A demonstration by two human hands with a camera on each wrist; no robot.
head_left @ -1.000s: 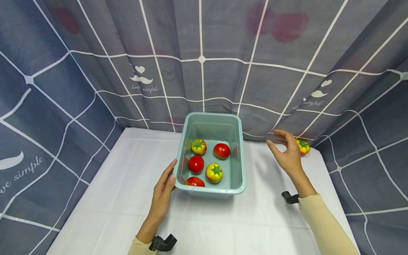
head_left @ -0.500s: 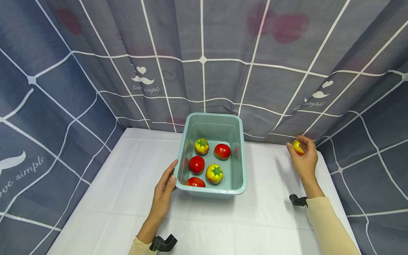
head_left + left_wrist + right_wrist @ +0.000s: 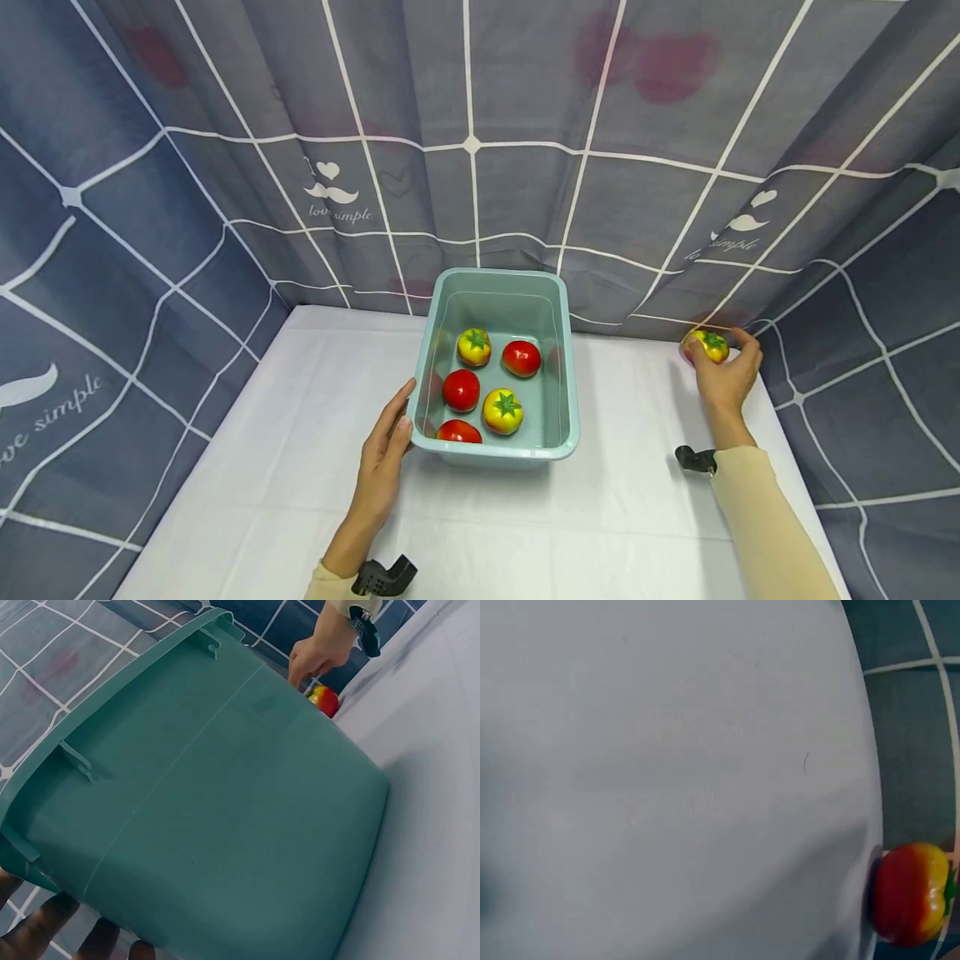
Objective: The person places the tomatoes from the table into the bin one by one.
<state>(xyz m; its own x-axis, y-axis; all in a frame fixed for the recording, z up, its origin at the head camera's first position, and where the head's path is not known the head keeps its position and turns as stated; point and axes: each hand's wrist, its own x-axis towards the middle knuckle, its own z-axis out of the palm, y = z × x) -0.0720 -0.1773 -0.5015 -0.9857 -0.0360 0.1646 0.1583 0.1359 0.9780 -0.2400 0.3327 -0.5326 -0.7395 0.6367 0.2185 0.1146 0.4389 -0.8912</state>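
Observation:
Against the left outer wall of a pale green plastic basin point(image 3: 566, 375), my left hand point(image 3: 378, 467) rests with its fingers extended; some fingertips point(image 3: 41, 922) show beneath the rim in the left wrist view. Inside the basin lie toy-like tomatoes: two yellowish ones with green tops point(image 3: 502, 412) and several red ones point(image 3: 521, 358). At the table's far right corner, my right hand point(image 3: 726, 383) grips a red-and-yellow tomato point(image 3: 708, 345), thumb on its left and fingers on its right. The right wrist view shows that tomato point(image 3: 909, 894) at the table's edge, with most of the hand out of frame.
A white cloth point(image 3: 300, 392) covers the table. Grey-blue checked curtains point(image 3: 525, 192) hang along the back and both sides, close behind the basin and the held tomato. Black wrist cameras point(image 3: 384, 577) are strapped to both wrists.
My right hand has moved right and reached the tomato in the corner, and its thumb and fingers have come around it. The left hand and basin have stayed in place.

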